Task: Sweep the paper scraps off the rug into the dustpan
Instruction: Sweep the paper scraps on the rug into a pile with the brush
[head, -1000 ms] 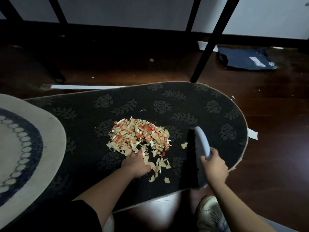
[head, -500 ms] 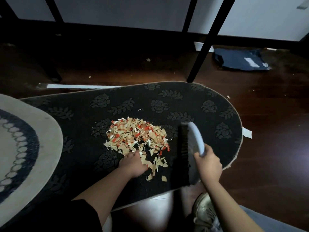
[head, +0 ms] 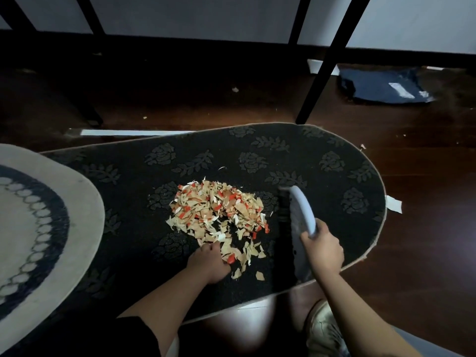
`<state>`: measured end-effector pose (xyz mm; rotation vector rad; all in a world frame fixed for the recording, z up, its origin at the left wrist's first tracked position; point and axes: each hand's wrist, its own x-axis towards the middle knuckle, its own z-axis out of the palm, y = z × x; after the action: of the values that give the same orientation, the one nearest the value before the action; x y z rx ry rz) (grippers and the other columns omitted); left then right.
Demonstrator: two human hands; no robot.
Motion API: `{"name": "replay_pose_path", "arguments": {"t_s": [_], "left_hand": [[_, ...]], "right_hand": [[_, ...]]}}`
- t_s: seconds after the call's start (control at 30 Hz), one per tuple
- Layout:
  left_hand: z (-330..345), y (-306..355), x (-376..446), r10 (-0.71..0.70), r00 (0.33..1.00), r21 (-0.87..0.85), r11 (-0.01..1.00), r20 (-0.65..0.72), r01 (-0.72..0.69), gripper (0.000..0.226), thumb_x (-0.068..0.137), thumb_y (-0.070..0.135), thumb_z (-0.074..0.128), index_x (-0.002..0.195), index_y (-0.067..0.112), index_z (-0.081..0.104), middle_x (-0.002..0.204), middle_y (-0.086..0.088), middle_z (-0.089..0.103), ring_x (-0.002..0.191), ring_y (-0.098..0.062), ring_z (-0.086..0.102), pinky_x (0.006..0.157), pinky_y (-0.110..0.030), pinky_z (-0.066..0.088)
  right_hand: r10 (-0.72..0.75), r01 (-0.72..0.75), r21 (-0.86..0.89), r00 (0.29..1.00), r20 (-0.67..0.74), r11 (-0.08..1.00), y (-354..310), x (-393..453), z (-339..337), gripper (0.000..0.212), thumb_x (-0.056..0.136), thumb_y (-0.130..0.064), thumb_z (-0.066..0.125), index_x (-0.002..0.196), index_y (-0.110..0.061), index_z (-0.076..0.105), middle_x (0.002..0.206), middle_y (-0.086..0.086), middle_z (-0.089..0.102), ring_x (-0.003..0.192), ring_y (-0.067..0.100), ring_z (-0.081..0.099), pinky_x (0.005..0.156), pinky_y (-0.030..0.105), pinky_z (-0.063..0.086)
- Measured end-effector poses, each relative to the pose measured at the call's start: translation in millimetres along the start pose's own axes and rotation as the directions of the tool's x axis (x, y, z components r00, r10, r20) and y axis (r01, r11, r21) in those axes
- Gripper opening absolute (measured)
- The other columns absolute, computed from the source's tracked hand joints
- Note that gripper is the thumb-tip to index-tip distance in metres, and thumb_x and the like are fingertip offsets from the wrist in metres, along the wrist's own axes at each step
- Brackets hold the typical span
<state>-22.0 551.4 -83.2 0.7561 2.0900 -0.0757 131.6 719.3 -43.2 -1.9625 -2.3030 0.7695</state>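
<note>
The dark rug [head: 257, 161], patterned with roses and leaves, lies on a dark wooden floor [head: 425, 202]. A heap of paper scraps [head: 219, 212] (tan, white and red) sits near the rug's middle, with loose pieces trailing toward the near edge.

The left hand [head: 210, 264] rests on the rug at the near side of the heap, fingers curled down among the trailing scraps; whether it actually grips any cannot be told. The right hand [head: 323, 251] is wrapped round the pale handle of a brush [head: 300, 217], which stands on the rug just right of the heap, dark bristles facing the scraps. The brush appears blurred.

No dustpan can be made out with certainty; a pale flat surface below the right hand is too unclear to identify.

A second, cream rug with a dark ring pattern [head: 38, 228] overlaps the dark rug's left end. A dark blue packet [head: 383, 86] lies on the floor at far right, beyond a black metal leg [head: 324, 65]. A shoe [head: 324, 331] shows at the bottom edge.
</note>
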Motion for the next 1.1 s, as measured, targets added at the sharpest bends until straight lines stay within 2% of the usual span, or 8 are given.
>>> {"name": "replay_pose_path", "arguments": {"t_s": [0.17, 0.37, 0.53, 0.67, 0.73, 0.9, 1.0, 1.1], "left_hand": [[-0.9, 5.7, -0.6, 0.020, 1.000, 0.019, 1.000, -0.001, -0.020, 0.081, 0.091, 0.044, 0.052, 0.154, 0.016, 0.008, 0.158, -0.014, 0.017, 0.144, -0.031, 0.022, 0.115, -0.040, 0.025], [1.0, 10.6, -1.6, 0.037, 0.999, 0.048, 0.998, 0.001, -0.037, 0.081, 0.091, 0.045, 0.051, 0.154, 0.015, 0.008, 0.157, -0.016, 0.018, 0.144, -0.032, 0.023, 0.115, -0.042, 0.024], [3.6, 8.8, 0.0, 0.027, 1.000, 0.064, 0.998, 0.003, -0.027, 0.082, 0.092, 0.045, 0.051, 0.154, 0.015, 0.007, 0.157, -0.015, 0.018, 0.144, -0.032, 0.023, 0.116, -0.042, 0.023], [5.8, 8.7, -0.2, 0.026, 1.000, 0.074, 0.997, 0.006, -0.027, 0.082, 0.091, 0.046, 0.052, 0.154, 0.016, 0.008, 0.157, -0.015, 0.019, 0.143, -0.033, 0.024, 0.115, -0.041, 0.026], [6.8, 9.4, -0.1, 0.033, 0.999, 0.080, 0.996, 0.002, -0.034, 0.081, 0.091, 0.046, 0.052, 0.153, 0.016, 0.010, 0.156, -0.014, 0.021, 0.141, -0.033, 0.026, 0.113, -0.041, 0.029], [8.4, 11.9, -2.4, 0.050, 0.999, 0.075, 0.996, 0.000, -0.049, 0.080, 0.091, 0.046, 0.051, 0.153, 0.018, 0.010, 0.156, -0.014, 0.020, 0.142, -0.033, 0.026, 0.115, -0.041, 0.028], [8.4, 11.5, -1.8, 0.048, 0.999, 0.075, 0.996, 0.001, -0.048, 0.081, 0.090, 0.046, 0.051, 0.153, 0.017, 0.010, 0.156, -0.014, 0.019, 0.142, -0.033, 0.025, 0.115, -0.042, 0.027], [9.0, 10.7, -1.0, 0.046, 0.999, 0.079, 0.996, 0.003, -0.046, 0.081, 0.091, 0.045, 0.052, 0.154, 0.016, 0.009, 0.156, -0.015, 0.019, 0.143, -0.033, 0.024, 0.116, -0.042, 0.027]], "right_hand": [[-0.048, 0.049, 0.002, 0.996, -0.074, 0.999, 12.0, -11.6, -13.3, 0.044, 0.085, -0.027, 0.057, 0.129, -0.027, 0.051, 0.098, 0.015, 0.067, 0.090, 0.038, 0.063, 0.073, 0.039, 0.048], [0.128, -0.133, -0.051, 0.987, -0.097, 0.990, 47.8, -3.6, -34.8, 0.044, 0.087, -0.025, 0.055, 0.130, -0.019, 0.050, 0.082, 0.010, 0.055, 0.085, 0.038, 0.062, 0.067, 0.035, 0.042], [0.083, -0.084, -0.062, 0.996, -0.017, 0.995, 25.1, -10.4, -7.2, 0.042, 0.086, -0.028, 0.056, 0.126, -0.018, 0.052, 0.099, 0.017, 0.066, 0.092, 0.039, 0.063, 0.074, 0.038, 0.049], [-0.006, 0.007, -0.039, 1.000, 0.018, 0.999, 8.4, -18.6, 4.5, 0.041, 0.086, -0.028, 0.056, 0.126, -0.022, 0.053, 0.099, 0.014, 0.068, 0.092, 0.038, 0.063, 0.074, 0.038, 0.049], [0.002, -0.002, 0.000, 1.000, -0.008, 1.000, 10.7, -22.4, -0.8, 0.041, 0.085, -0.027, 0.055, 0.126, -0.025, 0.053, 0.098, 0.013, 0.068, 0.091, 0.037, 0.063, 0.072, 0.036, 0.048], [0.098, -0.103, -0.052, 0.990, -0.102, 0.993, 36.5, -26.6, -22.7, 0.045, 0.085, -0.028, 0.054, 0.129, -0.024, 0.050, 0.095, 0.014, 0.067, 0.086, 0.037, 0.063, 0.072, 0.037, 0.050], [0.160, -0.166, -0.094, 0.985, -0.068, 0.982, 46.2, -32.2, -22.7, 0.043, 0.085, -0.029, 0.055, 0.126, -0.021, 0.051, 0.097, 0.015, 0.065, 0.089, 0.037, 0.063, 0.074, 0.038, 0.050], [0.117, -0.116, -0.117, 0.993, 0.007, 0.986, 32.1, -42.8, -5.7, 0.038, 0.086, -0.031, 0.055, 0.122, -0.019, 0.052, 0.100, 0.016, 0.067, 0.093, 0.038, 0.064, 0.076, 0.038, 0.050]]}}
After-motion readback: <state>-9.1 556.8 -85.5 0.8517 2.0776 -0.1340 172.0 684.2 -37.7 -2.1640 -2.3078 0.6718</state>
